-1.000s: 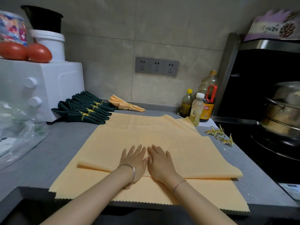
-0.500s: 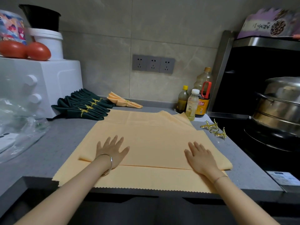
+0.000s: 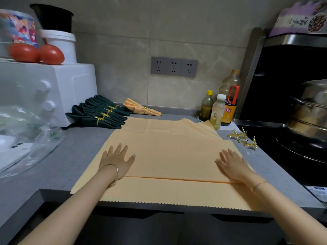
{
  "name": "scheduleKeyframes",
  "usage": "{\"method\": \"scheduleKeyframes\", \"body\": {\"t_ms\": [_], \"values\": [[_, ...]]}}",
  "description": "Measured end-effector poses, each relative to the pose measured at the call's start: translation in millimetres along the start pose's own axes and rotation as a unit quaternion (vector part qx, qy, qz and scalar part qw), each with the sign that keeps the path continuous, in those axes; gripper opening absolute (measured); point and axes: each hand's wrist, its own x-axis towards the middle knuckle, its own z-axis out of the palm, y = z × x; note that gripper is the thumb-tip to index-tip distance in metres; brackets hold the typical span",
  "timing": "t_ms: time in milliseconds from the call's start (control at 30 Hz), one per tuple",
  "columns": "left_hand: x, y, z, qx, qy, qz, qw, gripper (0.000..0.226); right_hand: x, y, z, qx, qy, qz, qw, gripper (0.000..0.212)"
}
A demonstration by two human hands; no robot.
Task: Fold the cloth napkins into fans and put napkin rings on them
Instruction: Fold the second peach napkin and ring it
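Nearest, the orange napkin [image 3: 169,156] lies spread on the grey counter [image 3: 79,147], a fold across its near part. Both hands press flat on it, fingers straight: left hand [image 3: 117,160] at its left edge, right hand [image 3: 231,165] at its right edge, well apart. Gold napkin rings [image 3: 241,139] lie right of it; ringed green napkins [image 3: 100,115] and an orange fan [image 3: 141,109] sit beyond it.

Counter: grey speckled worktop [image 3: 74,156] along a tiled wall.
Left: white appliance [image 3: 70,89] with two round knobs, two tomatoes [image 3: 51,54] on top.
Behind them: white bucket [image 3: 61,43] carrying a black tub [image 3: 53,18], beside a patterned canister [image 3: 17,27].
Front left: crumpled clear plastic bag [image 3: 35,138].
Wall: grey strip of three sockets [image 3: 173,67].
Back right: three bottles [image 3: 218,112] close together.
Right: steel steamer pot [image 3: 311,112] on a black hob [image 3: 292,156]; purple packet [image 3: 300,16] above.
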Motion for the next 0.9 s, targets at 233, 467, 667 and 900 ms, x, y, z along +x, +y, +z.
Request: {"method": "scheduleKeyframes", "body": {"t_ms": [233,467,667,900], "values": [[0.8,-1.1,1.3,-0.015,0.016,0.0,1.0,0.064,59.2,-122.1,-13.3,0.028,-0.042,-0.199,0.979,0.055],[4.4,-3.2,5.5,-0.033,0.026,-0.001,0.999,0.064,116.0,-163.0,3.0,0.018,-0.04,-0.152,0.987,0.057],[4.1,-3.0,5.6,-0.038,0.03,-0.004,0.999,0.064,129.7,-199.5,19.7,0.049,0.035,-0.151,0.987,0.052],[2.9,-1.6,5.6,-0.046,0.035,-0.044,0.997,0.078,125.3,-265.0,18.5,0.097,-0.021,-0.248,0.964,0.04]]}}
